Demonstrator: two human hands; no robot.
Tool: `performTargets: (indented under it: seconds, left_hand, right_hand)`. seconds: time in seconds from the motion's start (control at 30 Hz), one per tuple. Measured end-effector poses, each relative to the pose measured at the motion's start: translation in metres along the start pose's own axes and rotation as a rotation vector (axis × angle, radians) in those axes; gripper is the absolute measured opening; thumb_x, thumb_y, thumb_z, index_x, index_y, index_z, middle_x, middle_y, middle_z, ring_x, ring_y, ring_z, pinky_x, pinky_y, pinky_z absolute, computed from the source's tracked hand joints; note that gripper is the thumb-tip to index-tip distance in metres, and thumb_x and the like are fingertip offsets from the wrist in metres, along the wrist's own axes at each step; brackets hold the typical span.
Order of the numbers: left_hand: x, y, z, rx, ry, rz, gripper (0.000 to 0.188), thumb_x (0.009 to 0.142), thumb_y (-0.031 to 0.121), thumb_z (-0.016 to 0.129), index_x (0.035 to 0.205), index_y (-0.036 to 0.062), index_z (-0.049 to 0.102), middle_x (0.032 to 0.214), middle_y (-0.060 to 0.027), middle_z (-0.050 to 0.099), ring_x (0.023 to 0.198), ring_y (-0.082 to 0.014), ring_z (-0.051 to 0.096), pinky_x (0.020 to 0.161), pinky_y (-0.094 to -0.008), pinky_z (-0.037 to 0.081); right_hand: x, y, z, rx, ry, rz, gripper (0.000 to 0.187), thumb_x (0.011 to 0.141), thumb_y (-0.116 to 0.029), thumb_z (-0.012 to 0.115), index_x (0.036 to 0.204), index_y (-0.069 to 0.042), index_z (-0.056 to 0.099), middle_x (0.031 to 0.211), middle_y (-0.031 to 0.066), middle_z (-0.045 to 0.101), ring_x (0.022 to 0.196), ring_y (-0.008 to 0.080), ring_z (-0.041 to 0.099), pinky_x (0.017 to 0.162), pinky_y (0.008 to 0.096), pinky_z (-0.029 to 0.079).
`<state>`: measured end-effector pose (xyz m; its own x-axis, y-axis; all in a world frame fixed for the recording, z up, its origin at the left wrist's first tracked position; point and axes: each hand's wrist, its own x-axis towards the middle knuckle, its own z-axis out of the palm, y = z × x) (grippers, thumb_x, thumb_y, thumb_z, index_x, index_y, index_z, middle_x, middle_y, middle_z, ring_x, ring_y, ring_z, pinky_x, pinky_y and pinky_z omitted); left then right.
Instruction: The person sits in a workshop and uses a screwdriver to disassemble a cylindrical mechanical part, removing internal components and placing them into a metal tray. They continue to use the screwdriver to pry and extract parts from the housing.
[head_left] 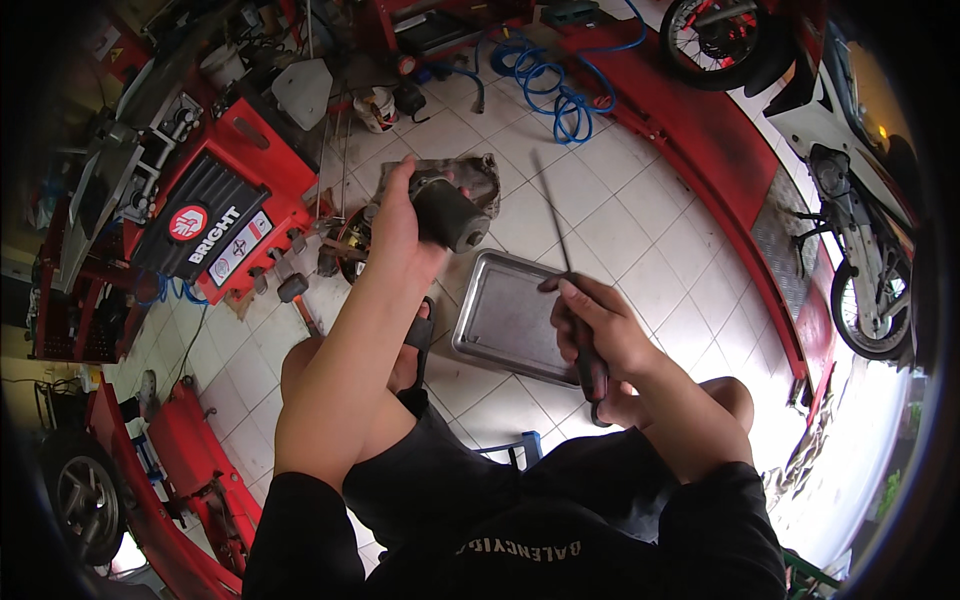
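My left hand (405, 225) is closed around a dark cylindrical motor (450, 215), its round end with a small central boss turned toward the lower right. In my right hand (610, 325) is a long, thin-shafted screwdriver (556, 225). Its dark handle lies in my closed fingers, and the shaft points up and away from me, apart from the motor. Below and between my hands a shallow metal tray (500, 320) rests on the floor, its right side partly hidden by my right hand. Beyond the motor lies a greyish, stained flat piece (484, 178), partly covered by my left hand.
A red tire-changing machine (215, 210) stands at the left. Coiled blue hose (560, 85) lies on the tiled floor (620, 220) ahead. To the right are a long red lift platform (690, 130) and a motorcycle (850, 180). A wheel (82, 500) is at the lower left.
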<state>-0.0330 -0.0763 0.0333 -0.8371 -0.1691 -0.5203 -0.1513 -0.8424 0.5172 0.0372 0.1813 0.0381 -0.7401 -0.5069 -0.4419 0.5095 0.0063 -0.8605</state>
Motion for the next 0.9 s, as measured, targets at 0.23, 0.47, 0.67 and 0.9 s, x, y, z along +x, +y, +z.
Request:
performTargets:
  seconds: [0.23, 0.47, 0.67, 0.9]
  left_hand:
    - [0.008, -0.009, -0.002, 0.105, -0.033, 0.04, 0.039, 0.097, 0.039, 0.065, 0.113, 0.0042, 0.055, 0.108, -0.0154, 0.067, 0.09, -0.0314, 0.065, 0.082, -0.0444, 0.057]
    - [0.002, -0.015, 0.004, 0.204, -0.074, 0.064, 0.032, 0.096, 0.034, 0.069, 0.109, 0.008, 0.056, 0.108, -0.0138, 0.067, 0.09, -0.0308, 0.066, 0.08, -0.043, 0.058]
    - [-0.007, -0.022, 0.013, 0.311, -0.114, 0.12, 0.028, 0.098, 0.032, 0.067, 0.106, 0.0075, 0.058, 0.104, -0.0128, 0.068, 0.086, -0.0301, 0.066, 0.076, -0.0418, 0.058]
    - [-0.005, -0.024, 0.01, 0.254, -0.124, 0.098, 0.033, 0.095, 0.03, 0.073, 0.112, 0.0055, 0.059, 0.103, -0.0113, 0.069, 0.079, -0.0266, 0.068, 0.07, -0.0404, 0.059]
  right_hand:
    - [-0.024, -0.005, 0.013, -0.213, -0.178, -0.016, 0.047, 0.112, -0.034, 0.035, 0.135, 0.004, 0.05, 0.074, 0.0038, 0.051, 0.051, 0.0101, 0.052, 0.052, 0.025, 0.046]
    - [-0.032, -0.002, 0.016, -0.3, -0.163, -0.053, 0.04, 0.113, -0.025, 0.033, 0.12, 0.007, 0.056, 0.068, 0.0032, 0.05, 0.048, 0.0096, 0.049, 0.05, 0.0264, 0.044]
    - [-0.03, -0.006, 0.013, -0.32, -0.137, -0.054, 0.037, 0.112, -0.02, 0.031, 0.118, 0.006, 0.056, 0.069, 0.0029, 0.05, 0.047, 0.0089, 0.05, 0.048, 0.0252, 0.044]
    - [-0.029, -0.001, 0.011, -0.41, -0.108, -0.09, 0.035, 0.112, -0.018, 0.031, 0.118, 0.006, 0.057, 0.068, 0.0019, 0.05, 0.046, 0.0077, 0.05, 0.046, 0.024, 0.042]
